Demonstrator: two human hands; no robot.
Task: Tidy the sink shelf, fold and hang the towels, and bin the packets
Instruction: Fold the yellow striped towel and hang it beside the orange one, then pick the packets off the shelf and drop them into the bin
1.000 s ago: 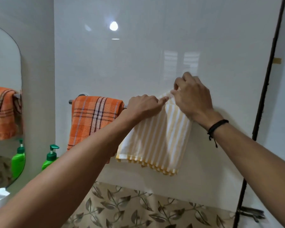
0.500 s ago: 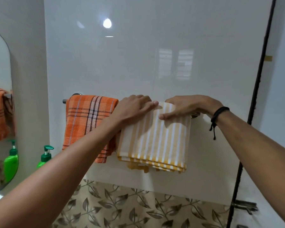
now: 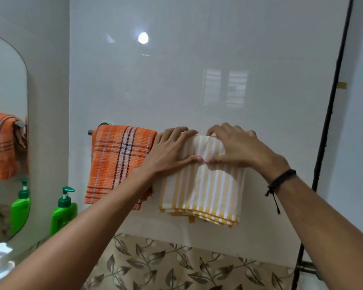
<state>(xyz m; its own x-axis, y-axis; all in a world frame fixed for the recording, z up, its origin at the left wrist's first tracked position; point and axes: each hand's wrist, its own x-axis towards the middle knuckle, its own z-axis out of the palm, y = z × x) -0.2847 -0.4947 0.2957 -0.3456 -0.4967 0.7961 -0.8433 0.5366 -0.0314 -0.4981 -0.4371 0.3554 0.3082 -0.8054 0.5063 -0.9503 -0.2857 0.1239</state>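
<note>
left hand [image 3: 172, 152] flat, pressing striped towel [image 3: 203, 191] | right hand [image 3: 237, 149] pinches top fold | towel hangs below the 2 hands, rail [image 3: 90, 132] runs left-right

Shiny white wall [image 3: 197, 91] with a round light spot [image 3: 143, 37] up high. Curved mirror [image 3: 4, 84] at the far left, brown leaf tiles [image 3: 176, 266] along the bottom. Thin black pipe [image 3: 331, 101] down the right side, with a bit of yellow tape [image 3: 342, 85] just beside it.

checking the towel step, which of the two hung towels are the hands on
The yellow-and-white striped towel on the right: the left hand and right hand both rest on its top. The orange plaid towel beside it has no hand on it.
</note>
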